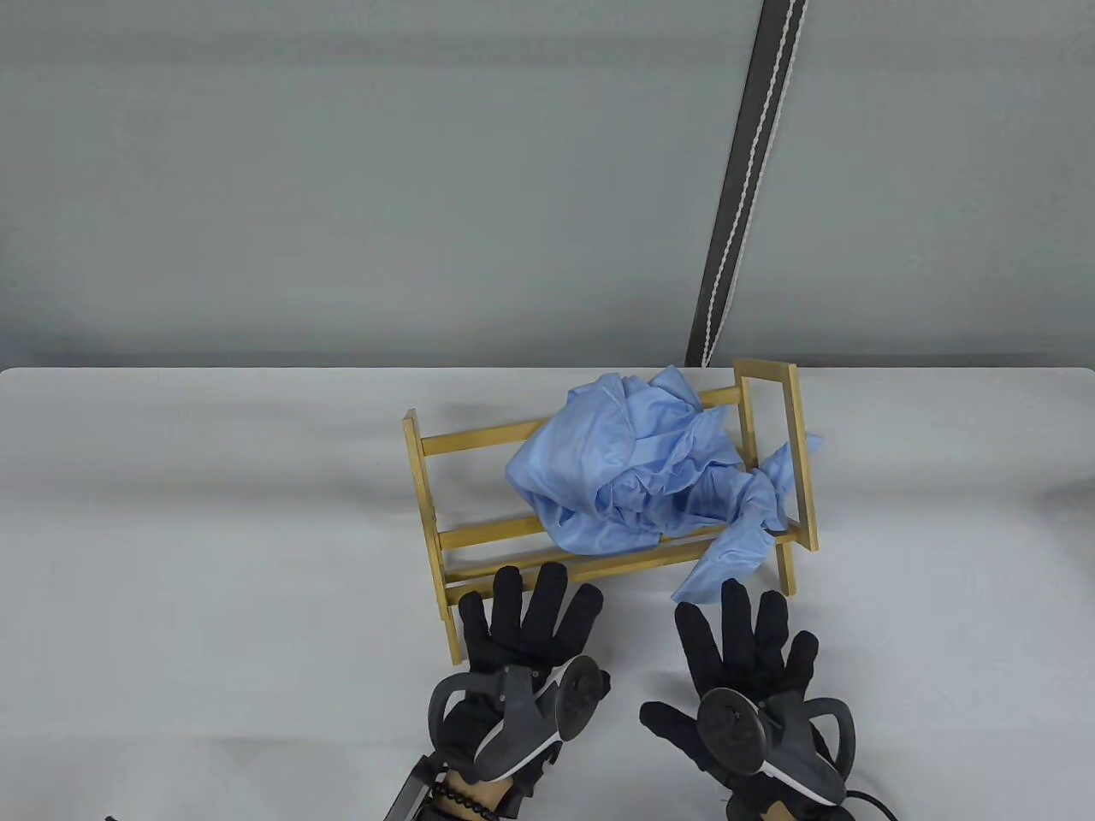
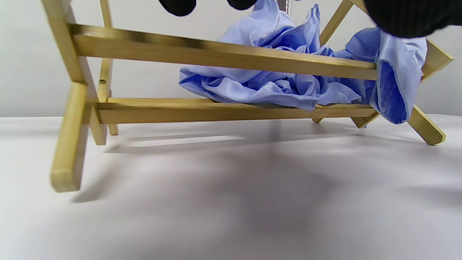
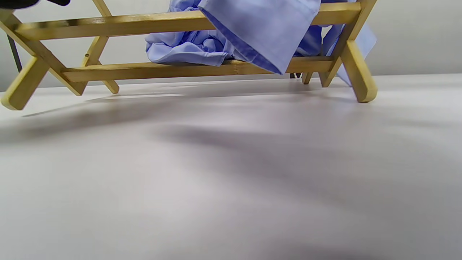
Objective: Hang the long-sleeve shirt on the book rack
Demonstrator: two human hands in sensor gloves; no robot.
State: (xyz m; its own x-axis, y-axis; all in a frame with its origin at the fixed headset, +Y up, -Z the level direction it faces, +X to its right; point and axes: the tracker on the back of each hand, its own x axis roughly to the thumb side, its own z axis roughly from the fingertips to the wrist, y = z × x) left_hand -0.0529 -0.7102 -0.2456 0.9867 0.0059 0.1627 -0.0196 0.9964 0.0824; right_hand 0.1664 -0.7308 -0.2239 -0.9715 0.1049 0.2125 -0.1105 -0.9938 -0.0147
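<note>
Light blue long-sleeve shirt (image 1: 637, 466) sits bunched in the wooden book rack (image 1: 479, 444), piled over the rack's right half. It rests on the lower rails and rises above the far top rail. One sleeve end (image 1: 727, 560) drapes over the near rail at the right and hangs down toward the white table (image 1: 171, 556); another bit of fabric pokes out through the right end frame.

Left hand (image 1: 522, 637): fingers spread flat, holding nothing, fingertips just at the rack's near left leg; contact with the leg can't be confirmed. Right hand (image 1: 740, 658): also spread and holding nothing, fingertips just short of the hanging sleeve end, not gripping it.

Left wrist view: rack (image 2: 216, 54) seen low from the near side, shirt (image 2: 274, 83) sagging between the rails, sleeve cuff hanging over the upper rail at right. Right wrist view shows the same cuff (image 3: 260, 32) draped over the rail, its tip clear of the table (image 3: 231, 173).
</note>
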